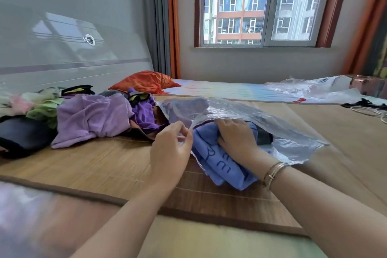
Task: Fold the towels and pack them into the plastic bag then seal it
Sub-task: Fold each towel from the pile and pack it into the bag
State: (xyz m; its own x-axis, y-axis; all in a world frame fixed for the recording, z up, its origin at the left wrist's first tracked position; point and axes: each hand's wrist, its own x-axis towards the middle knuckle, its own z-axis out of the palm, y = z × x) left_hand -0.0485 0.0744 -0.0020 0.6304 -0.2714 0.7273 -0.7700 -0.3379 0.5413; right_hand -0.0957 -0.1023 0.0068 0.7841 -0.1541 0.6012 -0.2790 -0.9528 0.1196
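A clear plastic bag (pixel 272 123) lies on the bamboo mat (pixel 100 165) in the middle of the bed. A folded blue towel (pixel 217 165) with dark lettering sticks halfway out of the bag's mouth. My right hand (pixel 236 136) grips the towel's far end inside the opening. My left hand (pixel 171 148) pinches the bag's upper edge and holds the mouth up. Something dark sits deeper in the bag, partly hidden. A crumpled lilac towel (pixel 90 119) lies to the left.
A heap of purple, green, pink and dark cloths (pixel 41 109) covers the left of the mat. An orange cloth (pixel 146 84) lies behind it. Another clear plastic bag (pixel 310 88) and white cords (pixel 368 111) are at the far right.
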